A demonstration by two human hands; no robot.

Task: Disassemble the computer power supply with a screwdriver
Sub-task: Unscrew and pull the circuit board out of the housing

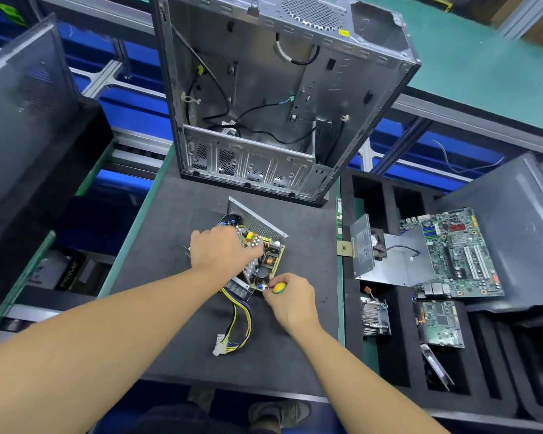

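Note:
The opened power supply (265,255) lies on the dark mat (176,220), its circuit board with coils and capacitors exposed and its perforated metal wall standing at the back. My left hand (220,250) rests on its left side, fingers curled over the board's edge. My right hand (290,297) grips a screwdriver with a yellow-green handle (279,288) held upright at the unit's near right corner; its tip is hidden. A bundle of yellow, black and purple cables (237,327) with white plugs trails from the supply toward me.
An emptied computer case (273,98) stands behind the supply. To the right, a black foam tray (389,364) holds a motherboard (455,252), a metal cover with fan (376,249), a heatsink (375,317) and a smaller board (439,322). A dark panel (29,120) leans at left.

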